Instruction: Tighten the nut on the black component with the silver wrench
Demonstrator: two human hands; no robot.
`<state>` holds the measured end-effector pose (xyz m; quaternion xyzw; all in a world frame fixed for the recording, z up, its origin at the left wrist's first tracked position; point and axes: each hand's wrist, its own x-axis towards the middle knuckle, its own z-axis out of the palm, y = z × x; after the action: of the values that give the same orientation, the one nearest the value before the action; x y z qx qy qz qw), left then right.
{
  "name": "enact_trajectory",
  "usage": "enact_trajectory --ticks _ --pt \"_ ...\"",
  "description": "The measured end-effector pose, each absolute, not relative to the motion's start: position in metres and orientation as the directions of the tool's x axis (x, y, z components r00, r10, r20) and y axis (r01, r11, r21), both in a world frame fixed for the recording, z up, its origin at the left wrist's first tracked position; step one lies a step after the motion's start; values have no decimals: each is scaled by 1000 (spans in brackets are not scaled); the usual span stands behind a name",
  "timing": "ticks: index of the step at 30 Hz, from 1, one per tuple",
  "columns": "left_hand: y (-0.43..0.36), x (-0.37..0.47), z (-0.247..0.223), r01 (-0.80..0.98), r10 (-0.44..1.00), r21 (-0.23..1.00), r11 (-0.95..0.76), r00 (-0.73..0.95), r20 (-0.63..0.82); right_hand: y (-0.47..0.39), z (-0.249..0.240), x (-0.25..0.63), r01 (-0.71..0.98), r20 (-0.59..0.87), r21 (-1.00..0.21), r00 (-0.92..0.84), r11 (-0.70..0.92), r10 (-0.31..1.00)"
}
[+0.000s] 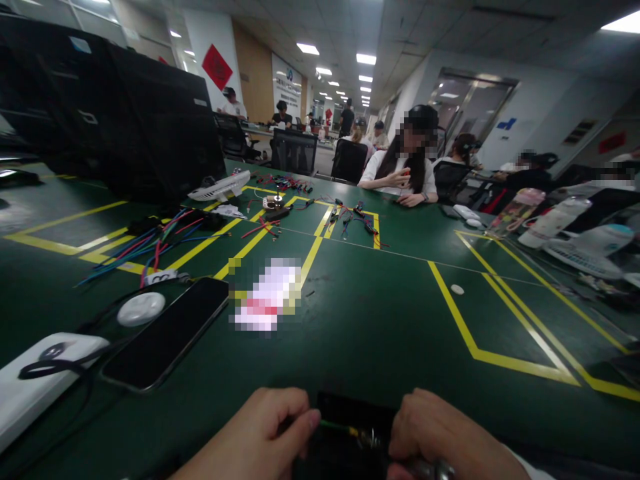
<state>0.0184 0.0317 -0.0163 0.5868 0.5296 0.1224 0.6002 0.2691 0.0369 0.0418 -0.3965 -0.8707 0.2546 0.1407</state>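
Observation:
At the bottom edge, my left hand (pixel 260 433) pinches the end of a thin green wire (pixel 337 425). My right hand (pixel 440 437) is closed around a small metal tool or connector (pixel 373 439) at the wire's other end. Both hands sit over a black object (pixel 350 410) lying on the green table (pixel 380 333). Part of what my right hand grips is cut off by the frame edge.
A black phone (pixel 167 340), a white round puck (pixel 141 309) and a white box (pixel 30 387) with a black cable lie at left. Coloured wires (pixel 150 247) and small parts lie farther back. A large black case (pixel 115 113) stands far left. People sit across the table; bottles stand at right.

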Motion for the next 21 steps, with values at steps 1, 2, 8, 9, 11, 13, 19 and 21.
enact_trajectory --ticks 1,2,8,9,11,13,19,21 --pt "32 18 -17 470 769 837 280 412 -489 39 45 266 627 38 -535 -652 567 757" --pt "33 18 -18 465 769 840 279 416 -486 41 49 262 635 31 -517 -656 574 754" --pt "34 18 -23 445 769 849 284 423 -480 48 60 253 637 13 -491 -677 595 736" --pt "33 17 -24 442 770 850 286 422 -478 47 59 253 634 3 -491 -684 598 729" --pt "32 17 -26 436 772 854 284 424 -473 46 58 257 626 -21 -495 -702 603 712" --pt "32 16 -25 435 773 857 278 429 -469 45 55 262 618 -32 -509 -709 599 704" --pt "33 15 -23 433 763 860 268 450 -464 42 48 282 563 49 -639 -651 525 758" --pt "34 15 -25 425 772 865 265 445 -455 37 46 286 621 4 -648 -576 441 817"
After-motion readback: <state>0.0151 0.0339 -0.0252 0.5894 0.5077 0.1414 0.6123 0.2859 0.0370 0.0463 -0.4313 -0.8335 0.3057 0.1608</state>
